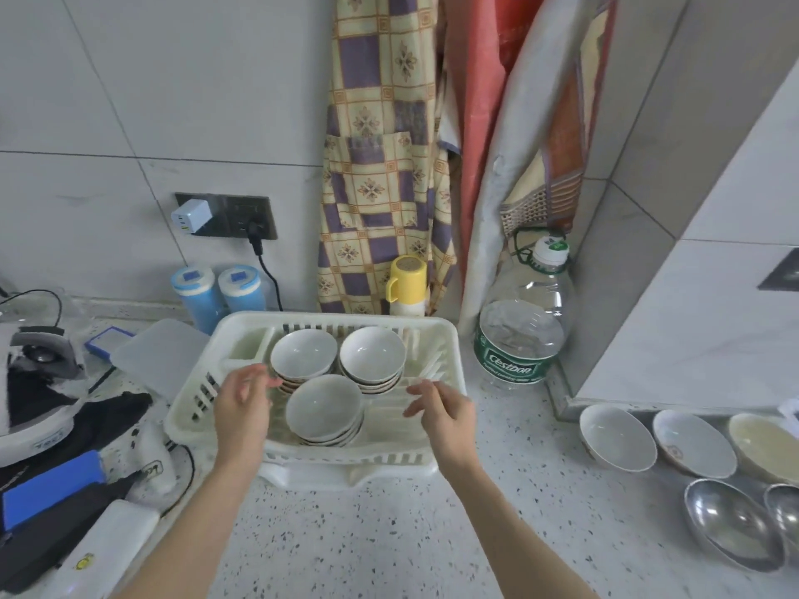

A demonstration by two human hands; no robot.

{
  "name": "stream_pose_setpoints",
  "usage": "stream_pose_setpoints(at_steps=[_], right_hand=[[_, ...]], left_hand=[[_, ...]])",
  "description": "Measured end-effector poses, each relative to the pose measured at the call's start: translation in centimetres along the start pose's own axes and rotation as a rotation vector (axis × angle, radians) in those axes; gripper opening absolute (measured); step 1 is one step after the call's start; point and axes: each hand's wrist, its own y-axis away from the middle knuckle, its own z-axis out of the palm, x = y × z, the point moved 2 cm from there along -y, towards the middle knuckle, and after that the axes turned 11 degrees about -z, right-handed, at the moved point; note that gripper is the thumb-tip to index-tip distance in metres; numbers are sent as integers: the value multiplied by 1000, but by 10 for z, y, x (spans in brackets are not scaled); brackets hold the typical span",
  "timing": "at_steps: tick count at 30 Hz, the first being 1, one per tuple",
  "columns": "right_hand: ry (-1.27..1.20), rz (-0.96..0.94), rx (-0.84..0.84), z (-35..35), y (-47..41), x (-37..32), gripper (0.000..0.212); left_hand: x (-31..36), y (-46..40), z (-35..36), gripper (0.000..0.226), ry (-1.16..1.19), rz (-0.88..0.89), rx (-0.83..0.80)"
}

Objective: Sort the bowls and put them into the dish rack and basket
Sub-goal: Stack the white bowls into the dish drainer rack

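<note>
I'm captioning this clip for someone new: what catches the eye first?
The white dish rack at centre, holding three stacks of white bowls, with the left hand and right hand open over its front. Then the loose bowls along the counter's right edge, and the patterned cloth hanging behind.

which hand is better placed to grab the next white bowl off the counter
Right, probably. The loose white bowls sit on the counter on the right, on the same side as the right hand. The left hand hovers over the dish rack's left part, farther away. Both hands hold nothing.
</note>
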Motion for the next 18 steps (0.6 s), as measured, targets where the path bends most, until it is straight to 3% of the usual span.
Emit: stream_pose_setpoints(at_steps=[5, 11, 18], right_hand=[[-98, 31, 217, -100, 13, 4, 29], [-105, 79, 385, -216, 17, 13, 30], [54, 209, 564, -342, 7, 26, 21]], left_hand=[[2, 76, 76, 20, 163, 19, -119], [-24, 161, 187, 12, 50, -8, -419], [-73, 220, 294, 14, -328, -347, -636]])
